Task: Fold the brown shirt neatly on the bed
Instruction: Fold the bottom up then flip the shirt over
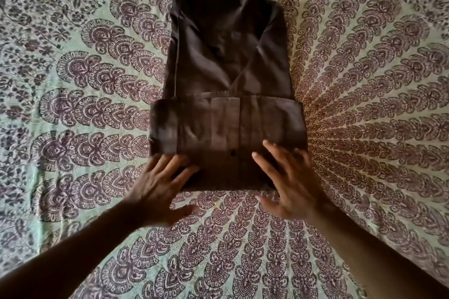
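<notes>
The brown shirt (228, 63) lies flat in the middle of the bed as a narrow upright rectangle, its sides folded in. Its near end is folded up into a wider band across the lower part, with a small dark button showing there. My left hand (165, 184) rests with spread, straight fingers on the near left corner of that band. On the near right corner, my right hand (286, 182) lies flat the same way. Neither hand grips the cloth.
The bed is covered by a pale green sheet (85, 109) printed with dark purple paisley fans, spreading out on all sides of the shirt. My bare forearms reach in from the bottom corners of the view.
</notes>
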A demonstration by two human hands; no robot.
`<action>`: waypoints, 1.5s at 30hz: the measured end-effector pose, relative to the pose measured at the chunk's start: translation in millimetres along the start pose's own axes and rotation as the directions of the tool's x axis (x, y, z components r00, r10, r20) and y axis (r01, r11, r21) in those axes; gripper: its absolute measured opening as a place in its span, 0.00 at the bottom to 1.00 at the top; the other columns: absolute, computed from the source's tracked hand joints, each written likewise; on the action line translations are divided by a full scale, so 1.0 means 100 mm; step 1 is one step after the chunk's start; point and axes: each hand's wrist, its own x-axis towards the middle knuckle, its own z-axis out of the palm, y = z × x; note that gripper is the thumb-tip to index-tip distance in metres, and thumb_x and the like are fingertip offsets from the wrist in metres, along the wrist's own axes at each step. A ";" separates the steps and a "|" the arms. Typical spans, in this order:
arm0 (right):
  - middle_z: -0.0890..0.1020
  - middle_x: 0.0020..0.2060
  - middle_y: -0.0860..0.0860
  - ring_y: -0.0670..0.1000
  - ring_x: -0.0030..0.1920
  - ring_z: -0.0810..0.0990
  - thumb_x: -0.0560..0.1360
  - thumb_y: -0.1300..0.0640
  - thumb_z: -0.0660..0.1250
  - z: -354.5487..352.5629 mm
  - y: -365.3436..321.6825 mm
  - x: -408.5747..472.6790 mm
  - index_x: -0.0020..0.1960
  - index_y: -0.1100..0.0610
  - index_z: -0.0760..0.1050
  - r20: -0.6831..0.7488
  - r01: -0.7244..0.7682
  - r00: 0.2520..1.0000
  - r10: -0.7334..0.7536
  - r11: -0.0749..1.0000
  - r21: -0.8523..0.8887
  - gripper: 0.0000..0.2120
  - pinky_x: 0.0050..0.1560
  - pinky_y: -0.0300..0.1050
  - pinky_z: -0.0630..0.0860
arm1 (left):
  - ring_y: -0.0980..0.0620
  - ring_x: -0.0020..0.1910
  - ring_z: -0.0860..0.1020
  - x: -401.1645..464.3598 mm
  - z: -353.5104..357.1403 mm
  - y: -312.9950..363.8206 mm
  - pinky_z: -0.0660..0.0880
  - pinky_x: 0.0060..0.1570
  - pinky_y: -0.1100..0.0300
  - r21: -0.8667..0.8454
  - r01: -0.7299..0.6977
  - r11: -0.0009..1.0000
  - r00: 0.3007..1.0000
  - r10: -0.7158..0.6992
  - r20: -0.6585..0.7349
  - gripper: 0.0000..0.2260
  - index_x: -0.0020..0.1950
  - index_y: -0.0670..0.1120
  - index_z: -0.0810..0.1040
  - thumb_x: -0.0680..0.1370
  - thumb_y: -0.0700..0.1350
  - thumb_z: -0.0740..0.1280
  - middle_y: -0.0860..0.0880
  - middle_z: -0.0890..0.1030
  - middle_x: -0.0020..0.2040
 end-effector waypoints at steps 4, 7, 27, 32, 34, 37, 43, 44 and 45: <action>0.73 0.74 0.61 0.59 0.73 0.74 0.71 0.53 0.73 0.11 0.03 -0.18 0.68 0.60 0.75 -0.034 0.040 0.998 -0.044 0.995 -0.088 0.27 0.66 0.65 0.74 | 0.40 0.53 0.81 -0.17 0.13 -0.13 0.79 0.52 0.45 0.017 -0.055 0.998 0.991 0.056 -0.121 0.20 0.63 0.42 0.80 0.83 0.56 0.60 0.42 0.80 0.60; 0.84 0.57 0.60 0.60 0.57 0.85 0.72 0.62 0.68 -0.02 0.13 0.01 0.58 0.62 0.79 -0.190 0.073 0.977 -0.095 0.990 -0.118 0.15 0.53 0.57 0.78 | 0.43 0.45 0.82 0.01 -0.05 -0.13 0.80 0.46 0.47 0.006 -0.108 0.994 0.961 0.106 -0.255 0.10 0.55 0.40 0.81 0.82 0.44 0.62 0.42 0.83 0.52; 0.84 0.54 0.60 0.66 0.49 0.83 0.74 0.69 0.67 -1.69 1.37 3.16 0.65 0.58 0.75 -0.366 -0.387 0.848 0.383 0.920 0.066 0.21 0.43 0.55 0.77 | 0.37 0.46 0.83 2.91 -1.73 -1.49 0.74 0.49 0.47 -0.163 0.416 0.895 0.761 -0.440 -0.477 0.10 0.63 0.50 0.76 0.82 0.48 0.66 0.42 0.86 0.52; 0.80 0.61 0.58 0.64 0.63 0.77 0.78 0.65 0.66 -1.54 1.61 3.67 0.69 0.55 0.71 -0.202 -0.481 0.847 0.491 0.871 0.097 0.20 0.64 0.63 0.70 | 0.42 0.67 0.74 3.46 -1.41 -1.63 0.63 0.70 0.43 -0.169 0.501 0.849 0.714 -0.516 -0.473 0.16 0.67 0.46 0.74 0.81 0.50 0.64 0.44 0.78 0.67; 0.76 0.67 0.59 0.64 0.69 0.72 0.79 0.58 0.68 -1.37 1.56 3.67 0.72 0.55 0.69 -0.250 -0.458 0.850 0.463 0.885 0.083 0.22 0.69 0.68 0.67 | 0.43 0.73 0.69 3.46 -1.21 -1.56 0.61 0.72 0.43 -0.125 0.496 0.859 0.742 -0.494 -0.453 0.22 0.72 0.47 0.71 0.80 0.55 0.63 0.46 0.72 0.74; 0.70 0.75 0.58 0.63 0.74 0.67 0.79 0.40 0.62 -1.00 1.37 3.48 0.76 0.50 0.67 -0.302 -0.364 0.877 0.373 0.927 0.089 0.29 0.69 0.68 0.69 | 0.42 0.78 0.64 3.29 -0.84 -1.38 0.62 0.75 0.39 -0.094 0.428 0.899 0.821 -0.430 -0.376 0.30 0.77 0.52 0.67 0.79 0.65 0.60 0.46 0.64 0.81; 0.50 0.84 0.51 0.62 0.83 0.53 0.77 0.23 0.49 -0.28 1.12 3.15 0.82 0.35 0.48 -0.175 -0.406 0.897 0.406 0.913 0.038 0.38 0.74 0.69 0.61 | 0.42 0.84 0.47 3.13 -0.29 -1.33 0.54 0.77 0.33 -0.085 0.437 0.896 0.863 -0.444 -0.240 0.36 0.83 0.60 0.50 0.79 0.72 0.54 0.51 0.44 0.85; 0.51 0.84 0.51 0.61 0.83 0.53 0.77 0.23 0.48 -0.25 1.11 3.16 0.82 0.36 0.48 -0.188 -0.417 0.891 0.412 0.909 0.016 0.37 0.74 0.68 0.61 | 0.42 0.84 0.47 3.14 -0.26 -1.34 0.54 0.77 0.33 -0.086 0.438 0.895 0.862 -0.446 -0.241 0.36 0.83 0.60 0.50 0.79 0.71 0.55 0.51 0.44 0.85; 0.51 0.84 0.51 0.61 0.83 0.54 0.78 0.24 0.48 -0.23 1.11 3.16 0.83 0.36 0.48 -0.194 -0.426 0.887 0.420 0.905 0.014 0.37 0.74 0.67 0.61 | 0.42 0.84 0.47 3.16 -0.25 -1.34 0.54 0.77 0.33 -0.084 0.443 0.893 0.862 -0.450 -0.233 0.36 0.83 0.60 0.50 0.79 0.71 0.55 0.51 0.44 0.85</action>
